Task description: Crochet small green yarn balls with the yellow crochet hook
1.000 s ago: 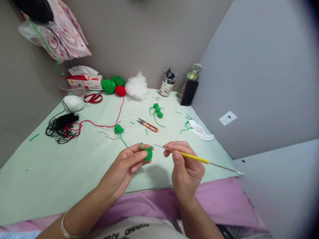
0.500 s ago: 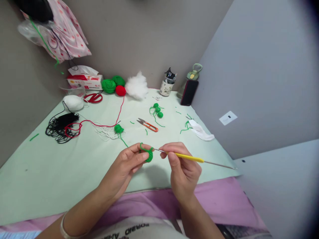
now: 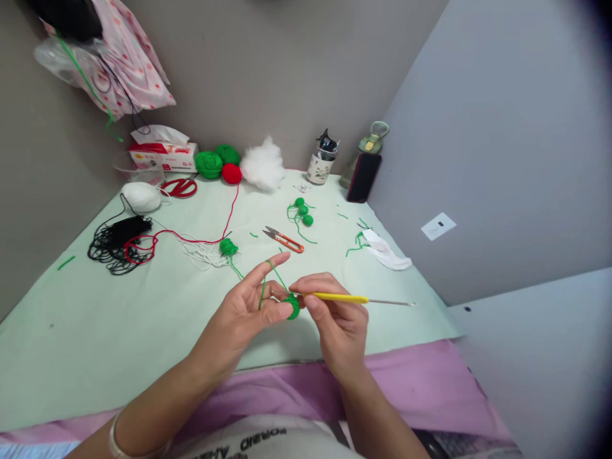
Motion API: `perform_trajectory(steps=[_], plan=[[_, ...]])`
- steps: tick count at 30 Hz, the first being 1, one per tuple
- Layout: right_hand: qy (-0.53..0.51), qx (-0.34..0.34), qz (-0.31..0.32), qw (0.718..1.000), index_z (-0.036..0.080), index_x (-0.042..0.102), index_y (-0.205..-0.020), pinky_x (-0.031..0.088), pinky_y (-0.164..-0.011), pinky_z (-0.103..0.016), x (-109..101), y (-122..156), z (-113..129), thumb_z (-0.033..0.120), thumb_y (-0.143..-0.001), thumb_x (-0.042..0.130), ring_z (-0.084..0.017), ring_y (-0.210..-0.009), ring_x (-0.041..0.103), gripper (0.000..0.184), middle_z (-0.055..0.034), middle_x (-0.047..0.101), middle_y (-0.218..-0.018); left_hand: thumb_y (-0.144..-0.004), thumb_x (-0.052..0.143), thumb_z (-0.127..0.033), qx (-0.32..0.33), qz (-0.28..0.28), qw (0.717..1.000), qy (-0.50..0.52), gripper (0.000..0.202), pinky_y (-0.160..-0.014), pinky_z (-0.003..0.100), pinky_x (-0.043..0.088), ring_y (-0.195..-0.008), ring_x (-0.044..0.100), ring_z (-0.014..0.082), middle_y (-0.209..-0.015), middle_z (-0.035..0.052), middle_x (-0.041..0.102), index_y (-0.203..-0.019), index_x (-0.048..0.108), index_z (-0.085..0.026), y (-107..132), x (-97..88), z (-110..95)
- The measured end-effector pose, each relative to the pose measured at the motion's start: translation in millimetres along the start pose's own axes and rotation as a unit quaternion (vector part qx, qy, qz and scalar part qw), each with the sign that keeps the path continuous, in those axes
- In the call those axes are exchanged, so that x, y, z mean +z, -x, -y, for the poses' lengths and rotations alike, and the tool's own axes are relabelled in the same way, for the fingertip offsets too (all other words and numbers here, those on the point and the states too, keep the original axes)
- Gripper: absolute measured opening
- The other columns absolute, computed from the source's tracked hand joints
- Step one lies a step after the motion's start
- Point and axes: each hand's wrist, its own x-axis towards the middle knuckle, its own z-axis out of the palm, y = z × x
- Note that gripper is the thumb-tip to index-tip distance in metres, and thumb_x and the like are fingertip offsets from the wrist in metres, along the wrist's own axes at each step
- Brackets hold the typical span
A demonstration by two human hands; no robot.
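Observation:
Between the thumb and fingers of my left hand (image 3: 253, 306) is a small green crochet piece (image 3: 293, 307). My left index finger is raised, with green yarn (image 3: 282, 275) looped over it. My right hand (image 3: 337, 319) grips a crochet hook (image 3: 342, 298) by its yellow handle, the rear metal end pointing right. The hook's front tip meets the top of the crochet piece; whether it is through a stitch I cannot tell. A small green yarn ball (image 3: 228, 247) lies just beyond my left hand. Orange thread snips (image 3: 287, 241) rest farther back.
Black yarn (image 3: 122, 239), a white yarn ball (image 3: 141, 197) and red-handled scissors (image 3: 180, 188) lie at left. White stuffing (image 3: 262, 167) is at the back. Several green crochet balls (image 3: 303, 210) sit mid-table. A phone (image 3: 364, 178) leans on a bottle (image 3: 373, 139) at back right.
My left index finger has lifted and stretched out, pulling the green yarn up over it. My right hand has moved left, bringing the hook tip to the crochet piece.

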Motion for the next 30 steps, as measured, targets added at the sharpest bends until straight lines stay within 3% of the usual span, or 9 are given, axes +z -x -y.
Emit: perform_trajectory(steps=[3,9,15,18,21,24,26,28,30], plan=[[-0.023,0.006,-0.017,1.0,0.027,0.078,-0.103,0.056,-0.072,-0.03,0,0,-1,0.019,-0.099,0.064,-0.016,-0.084,0.068,0.017,-0.0031,0.076,-0.093,-0.08,0.087,-0.023,0.003,0.005,1.0,-0.007,0.067,-0.088,0.029,0.046,-0.084,0.057,0.0149,-0.085,-0.0021,0.063,-0.143,0.064,-0.032,-1,-0.5,1],[-0.145,0.079,-0.052,0.985,0.023,0.075,-0.095,0.055,-0.063,-0.028,0,-5,-4,0.031,-0.099,0.064,-0.013,-0.067,0.065,0.014,-0.0029,0.075,-0.087,-0.083,0.085,-0.03,0.034,-0.028,0.997,-0.068,0.051,-0.085,0.026,0.044,-0.087,0.054,0.0154,-0.092,-0.0004,0.062,-0.132,0.072,-0.033,-1,-1.6,3],[-0.123,0.093,-0.042,0.987,0.021,0.068,-0.094,0.058,-0.066,-0.031,-1,-7,1,0.035,-0.103,0.058,-0.015,-0.066,0.067,0.019,-0.0032,0.076,-0.084,-0.083,0.084,-0.033,0.044,-0.042,0.994,-0.09,0.044,-0.082,0.024,0.042,-0.084,0.05,0.0141,-0.096,-0.0007,0.061,-0.127,0.075,-0.036,2,-3.7,2],[-0.052,0.054,-0.035,0.997,0.022,0.071,-0.099,0.059,-0.069,-0.031,-2,-4,6,0.027,-0.105,0.053,-0.014,-0.07,0.069,0.019,-0.0034,0.076,-0.092,-0.084,0.084,-0.033,0.06,-0.063,0.989,-0.118,0.042,-0.079,0.024,0.042,-0.079,0.048,0.0127,-0.093,-0.0021,0.059,-0.125,0.076,-0.037,2,-3.4,2],[0.076,-0.036,-0.004,0.996,0.025,0.071,-0.109,0.06,-0.072,-0.033,-4,1,6,0.016,-0.103,0.052,-0.016,-0.078,0.071,0.021,-0.004,0.076,-0.098,-0.083,0.084,-0.032,0.079,-0.092,0.981,-0.153,0.04,-0.074,0.023,0.042,-0.072,0.045,0.0115,-0.088,-0.0034,0.058,-0.122,0.077,-0.035,2,0.1,3],[0.218,-0.163,0.041,0.961,0.027,0.068,-0.124,0.061,-0.074,-0.035,-4,6,3,0.008,-0.097,0.058,-0.02,-0.088,0.073,0.035,-0.0066,0.077,-0.102,-0.079,0.087,-0.029,0.091,-0.122,0.98,-0.132,0.048,-0.072,0.023,0.044,-0.069,0.046,0.0109,-0.086,-0.0034,0.061,-0.125,0.075,-0.031,2,5.3,5],[0.283,-0.226,0.048,0.931,0.029,0.069,-0.128,0.061,-0.076,-0.036,-3,9,0,0.006,-0.093,0.062,-0.023,-0.096,0.073,0.042,-0.0084,0.076,-0.107,-0.078,0.088,-0.03,0.056,-0.096,0.992,-0.063,0.054,-0.072,0.023,0.046,-0.064,0.045,0.0088,-0.084,-0.0039,0.062,-0.129,0.072,-0.03,0,7.0,4],[0.276,-0.231,0.029,0.933,0.031,0.071,-0.126,0.061,-0.078,-0.036,-3,8,-1,0.007,-0.093,0.063,-0.024,-0.099,0.073,0.041,-0.0088,0.076,-0.11,-0.08,0.086,-0.03,-0.013,-0.043,0.999,0.019,0.051,-0.075,0.023,0.048,-0.053,0.035,0.0046,-0.072,-0.0075,0.057,-0.129,0.073,-0.027,-2,6.0,2],[0.191,-0.169,-0.012,0.967,0.03,0.074,-0.12,0.061,-0.076,-0.037,-1,5,-1,0.009,-0.097,0.06,-0.022,-0.092,0.073,0.034,-0.0074,0.076,-0.104,-0.082,0.085,-0.027,-0.056,-0.016,0.996,0.071,0.043,-0.081,0.025,0.05,-0.047,0.022,0.0023,-0.06,-0.0121,0.046,-0.124,0.076,-0.024,-3,3.2,-1]])
